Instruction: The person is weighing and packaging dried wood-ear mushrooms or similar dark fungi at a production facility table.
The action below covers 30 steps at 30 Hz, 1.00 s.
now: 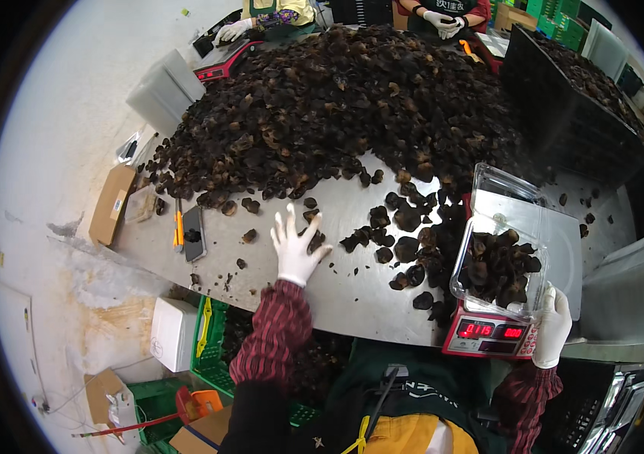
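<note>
My left hand point(298, 247), in a white glove, is spread over the steel tabletop point(254, 267). A dark wood ear mushroom piece point(317, 240) shows at its fingers; whether they touch it is unclear. At the right, my gloved right hand point(552, 326) grips the near right corner of a clear plastic clamshell box point(459, 272). Wood ear pieces point(498, 267) partly fill that box, and its lid point(506, 180) is folded back. Beneath the box is a red digital scale point(452, 335) with lit digits. Loose wood ear pieces point(407, 249) lie between my hands.
A large wood ear heap point(344, 108) covers the table's far side. An orange utility knife point(178, 230) and a phone point(193, 234) lie at left. Black panel point(572, 108) stands at right. Two co-workers' gloved hands point(234, 31) point(444, 24) are across. Below sits a green crate point(208, 352).
</note>
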Available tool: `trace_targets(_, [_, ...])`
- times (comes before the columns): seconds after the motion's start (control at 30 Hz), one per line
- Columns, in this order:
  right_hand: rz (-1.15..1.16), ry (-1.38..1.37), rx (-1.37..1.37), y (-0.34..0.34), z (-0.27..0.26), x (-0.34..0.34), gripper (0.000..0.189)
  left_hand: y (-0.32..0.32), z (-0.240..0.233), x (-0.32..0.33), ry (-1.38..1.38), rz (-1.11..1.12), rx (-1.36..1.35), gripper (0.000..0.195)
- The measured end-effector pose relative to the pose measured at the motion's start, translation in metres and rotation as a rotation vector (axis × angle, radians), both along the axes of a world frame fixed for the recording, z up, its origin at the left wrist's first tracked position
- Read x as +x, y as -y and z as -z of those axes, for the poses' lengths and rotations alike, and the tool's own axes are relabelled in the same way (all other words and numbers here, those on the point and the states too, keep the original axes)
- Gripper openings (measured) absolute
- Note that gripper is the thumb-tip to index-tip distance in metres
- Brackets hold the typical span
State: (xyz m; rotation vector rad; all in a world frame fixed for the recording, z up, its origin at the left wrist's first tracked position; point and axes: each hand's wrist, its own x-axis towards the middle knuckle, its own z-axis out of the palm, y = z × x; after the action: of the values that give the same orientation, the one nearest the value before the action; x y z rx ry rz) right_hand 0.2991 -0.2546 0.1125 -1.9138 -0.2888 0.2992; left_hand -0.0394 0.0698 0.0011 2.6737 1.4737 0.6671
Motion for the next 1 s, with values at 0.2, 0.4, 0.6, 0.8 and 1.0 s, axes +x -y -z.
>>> trace_targets(0.2, [-0.032, 0.024, -0.011, 0.004, 0.0, -0.003, 0.027, -0.02, 0.018, 0.046, 0.081, 0.316, -0.07, 0.056])
trace_targets(0.4, [-0.038, -0.012, -0.025, 0.008, 0.008, -0.002, 0.027, 0.053, -0.006, 0.074, 0.141, 0.377, -0.126, 0.075])
trace_targets(0.6, [-0.014, 0.094, -0.097, 0.003, 0.013, -0.003, 0.026, 0.092, -0.009, 0.125, -0.027, 0.471, -0.094, 0.068])
trace_targets(0.8, [-0.043, 0.104, -0.058, 0.001, 0.005, -0.01, 0.024, 0.055, 0.01, 0.128, 0.107, 0.538, 0.171, 0.021])
trace_targets(1.0, [-0.082, 0.052, -0.066, -0.001, -0.001, -0.012, 0.025, 0.045, -0.039, 0.144, 0.553, 0.483, -0.142, 0.022])
